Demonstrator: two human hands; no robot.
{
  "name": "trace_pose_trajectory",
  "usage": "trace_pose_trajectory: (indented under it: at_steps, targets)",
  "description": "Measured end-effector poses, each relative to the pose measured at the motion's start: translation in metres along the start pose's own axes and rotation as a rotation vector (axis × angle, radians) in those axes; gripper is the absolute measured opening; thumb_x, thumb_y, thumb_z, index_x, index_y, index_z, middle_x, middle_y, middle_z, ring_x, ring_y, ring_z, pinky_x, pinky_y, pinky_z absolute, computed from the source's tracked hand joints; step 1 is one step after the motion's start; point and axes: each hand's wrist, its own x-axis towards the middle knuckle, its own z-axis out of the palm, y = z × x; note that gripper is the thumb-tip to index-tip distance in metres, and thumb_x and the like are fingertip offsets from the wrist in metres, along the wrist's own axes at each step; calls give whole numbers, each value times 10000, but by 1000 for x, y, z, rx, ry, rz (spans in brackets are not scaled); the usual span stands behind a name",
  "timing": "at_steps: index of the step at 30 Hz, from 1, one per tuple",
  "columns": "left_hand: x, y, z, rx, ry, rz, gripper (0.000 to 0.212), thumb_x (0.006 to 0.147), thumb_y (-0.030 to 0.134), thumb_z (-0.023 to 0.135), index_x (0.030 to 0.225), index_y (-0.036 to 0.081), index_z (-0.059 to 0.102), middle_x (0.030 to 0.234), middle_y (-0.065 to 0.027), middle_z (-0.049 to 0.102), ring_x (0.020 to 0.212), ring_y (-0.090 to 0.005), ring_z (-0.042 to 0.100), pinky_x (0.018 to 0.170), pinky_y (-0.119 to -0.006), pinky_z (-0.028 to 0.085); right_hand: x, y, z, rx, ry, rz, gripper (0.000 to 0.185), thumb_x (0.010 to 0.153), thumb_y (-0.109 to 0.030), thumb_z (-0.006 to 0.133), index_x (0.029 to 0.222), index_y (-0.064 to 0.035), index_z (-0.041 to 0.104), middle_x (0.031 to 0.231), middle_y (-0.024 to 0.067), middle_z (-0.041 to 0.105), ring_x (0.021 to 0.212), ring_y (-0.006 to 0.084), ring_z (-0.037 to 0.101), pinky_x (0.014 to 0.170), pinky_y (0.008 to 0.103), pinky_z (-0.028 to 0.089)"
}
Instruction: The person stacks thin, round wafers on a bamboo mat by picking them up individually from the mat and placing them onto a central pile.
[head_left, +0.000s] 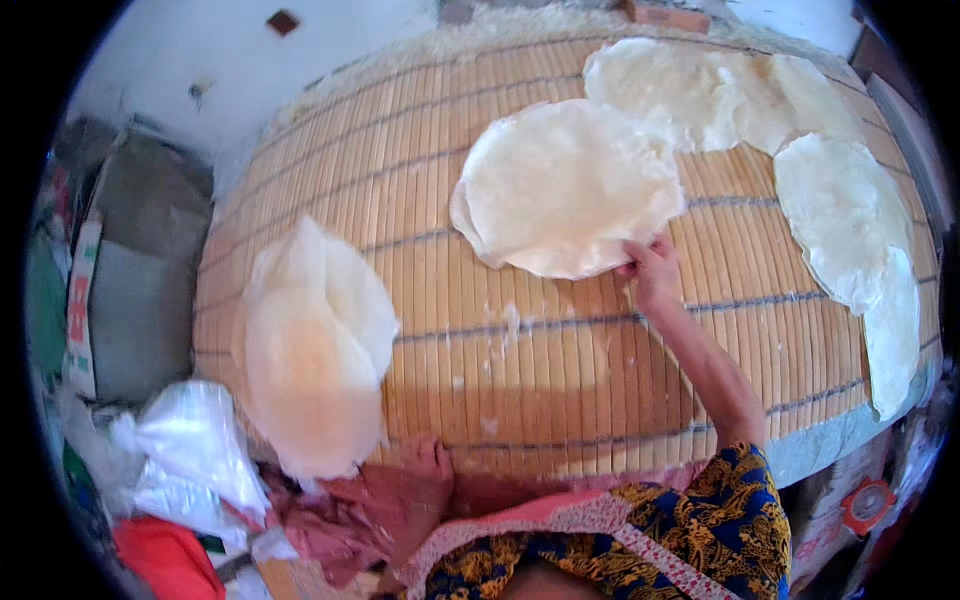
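Observation:
My right hand pinches the near-right edge of a pale, thin round flatbread sheet. A second layer shows beneath that sheet at its left rim. Low at the near edge of the slatted bamboo mat, my left hand is blurred, close to the right side of another group of thin sheets. Those sheets overlap, with a pointed fold at the top and their lower end at the mat's near edge. Whether my left fingers touch anything cannot be made out.
More thin sheets overlap along the far right and right side of the mat. White plastic bags and a red bag lie at lower left. A white wall rises behind, and a brick rests at the far edge.

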Motion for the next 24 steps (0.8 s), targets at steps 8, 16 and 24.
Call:
trace_pose_trajectory:
  at_steps: [8, 16, 24]
  targets:
    - [-14, -32, 27, -250, 120, 17, 184, 709, 25, 517, 892, 15, 511, 932, -165, 517, 910, -347, 482, 827, -440, 363, -136, -14, -120, -127, -2, 125, 226, 677, -1, 538, 903, -12, 544, 692, 45, 582, 463, 84, 507, 326, 175, 350]
    - [51, 87, 26, -390, 87, 688, 222, 686, 33, 553, 907, 39, 570, 919, -126, 552, 891, -287, 520, 802, -394, 406, -203, -50, -159, -107, 129, 139, 229, 690, -18, 497, 912, 18, 539, 760, 90, 602, 576, 156, 584, 460, 247, 470]
    - [73, 83, 50, -471, -19, 707, 193, 735, 130, 614, 907, 49, 580, 872, -70, 573, 811, -203, 551, 723, -334, 457, -211, -31, -174, 46, 137, 68, 309, 780, -133, 541, 1051, 11, 507, 991, 88, 576, 906, 168, 554, 786, 290, 442]
